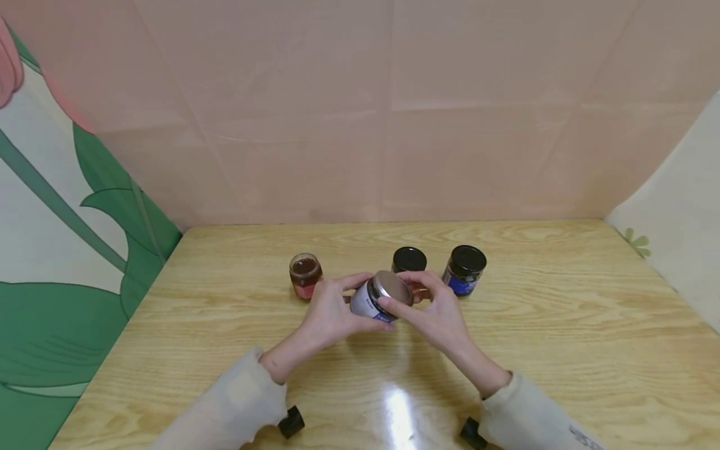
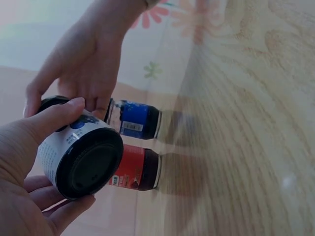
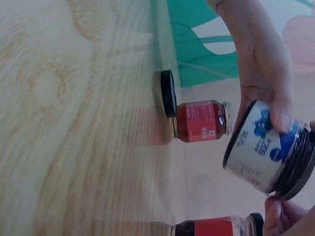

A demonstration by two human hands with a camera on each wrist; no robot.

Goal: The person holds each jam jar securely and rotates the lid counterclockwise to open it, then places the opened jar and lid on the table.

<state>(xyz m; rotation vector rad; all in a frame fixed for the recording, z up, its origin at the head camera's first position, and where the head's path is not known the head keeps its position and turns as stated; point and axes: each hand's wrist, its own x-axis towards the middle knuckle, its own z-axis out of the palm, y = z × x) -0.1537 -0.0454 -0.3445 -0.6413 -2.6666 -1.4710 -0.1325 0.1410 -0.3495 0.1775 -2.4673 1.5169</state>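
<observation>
Above the table, a jar (image 1: 368,303) with a white label showing blueberries is tilted between both hands. My left hand (image 1: 332,312) grips the jar's body, its fingers and thumb curled round the label, as the left wrist view shows. My right hand (image 1: 441,312) holds the jar's lid (image 1: 392,286), thumb on the near side and fingers on the far side. The lid is on the jar. The right wrist view shows the white label (image 3: 256,147) and dark contents below the rim.
Behind my left hand stands an uncovered jar (image 1: 305,275) with a red label. Beside it lies a black lid (image 3: 169,93). A black-lidded, red-labelled jar (image 1: 409,257) stands behind my right hand, with a blue-labelled jar (image 1: 464,272) to its right. A wall covering (image 1: 388,125) borders the table (image 1: 562,325).
</observation>
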